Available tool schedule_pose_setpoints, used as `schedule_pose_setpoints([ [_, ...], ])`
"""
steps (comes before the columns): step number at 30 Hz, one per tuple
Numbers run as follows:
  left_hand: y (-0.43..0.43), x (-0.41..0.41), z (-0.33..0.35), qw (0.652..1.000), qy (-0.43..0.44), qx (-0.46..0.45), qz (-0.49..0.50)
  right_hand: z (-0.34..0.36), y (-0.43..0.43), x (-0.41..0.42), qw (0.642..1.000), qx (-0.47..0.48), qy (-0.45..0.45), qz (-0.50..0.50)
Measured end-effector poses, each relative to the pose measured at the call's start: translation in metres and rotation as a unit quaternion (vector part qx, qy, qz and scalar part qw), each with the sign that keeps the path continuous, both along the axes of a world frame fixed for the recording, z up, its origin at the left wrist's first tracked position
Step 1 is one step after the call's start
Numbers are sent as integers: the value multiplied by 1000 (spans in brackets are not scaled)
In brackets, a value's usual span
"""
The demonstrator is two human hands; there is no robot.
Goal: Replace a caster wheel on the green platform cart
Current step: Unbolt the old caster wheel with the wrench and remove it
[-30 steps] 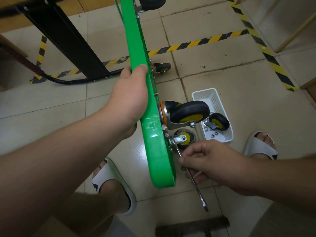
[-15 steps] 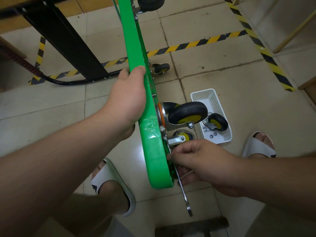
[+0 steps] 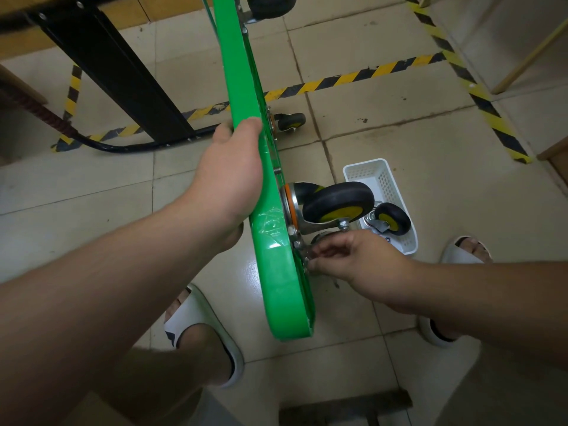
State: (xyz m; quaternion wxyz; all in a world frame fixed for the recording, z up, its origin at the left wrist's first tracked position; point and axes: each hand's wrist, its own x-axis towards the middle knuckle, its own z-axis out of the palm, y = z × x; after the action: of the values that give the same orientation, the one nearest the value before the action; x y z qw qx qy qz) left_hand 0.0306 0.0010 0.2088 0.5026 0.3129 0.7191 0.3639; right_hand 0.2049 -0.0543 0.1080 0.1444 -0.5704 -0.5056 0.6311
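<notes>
The green platform cart [image 3: 276, 272] stands on edge, its underside facing right. My left hand [image 3: 233, 176] grips the deck's upper edge. A black caster with a yellow hub [image 3: 338, 201] is bolted near the cart's near end. Just below it, my right hand [image 3: 356, 259] has curled fingertips that pinch a small bolt at the caster's mounting plate [image 3: 299, 245]. No wrench shows. A smaller spare caster [image 3: 393, 218] lies in a white basket [image 3: 378, 173] on the floor.
Two more casters [image 3: 290, 120] [image 3: 270, 6] sit further along the cart. A black table leg [image 3: 116, 75] and a cable cross the floor at left. Black and yellow tape [image 3: 353, 76] marks the tiles. My feet in white slippers [image 3: 203, 333] flank the cart. A dark bar [image 3: 344, 407] lies at the bottom.
My right hand held a wrench hanging below the bolt; it has moved up against the mounting plate, and the wrench is out of sight. My left hand keeps its grip.
</notes>
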Motion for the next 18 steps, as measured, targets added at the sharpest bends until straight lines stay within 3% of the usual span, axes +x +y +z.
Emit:
schedule_pose_setpoints([
  [5, 0, -1, 1, 1000, 1, 0, 4, -3, -1, 1, 1000, 18, -8, 16],
  [10, 0, -1, 0, 1000, -6, 1, 1, 2, -5, 9, 988, 76, -71, 110],
  [14, 0, -1, -1, 1000, -8, 1, -3, 12, -15, 15, 988, 31, -72, 130],
  [18, 0, -1, -1, 1000, -8, 1, 0, 25, -26, 15, 996, -50, -19, 65],
])
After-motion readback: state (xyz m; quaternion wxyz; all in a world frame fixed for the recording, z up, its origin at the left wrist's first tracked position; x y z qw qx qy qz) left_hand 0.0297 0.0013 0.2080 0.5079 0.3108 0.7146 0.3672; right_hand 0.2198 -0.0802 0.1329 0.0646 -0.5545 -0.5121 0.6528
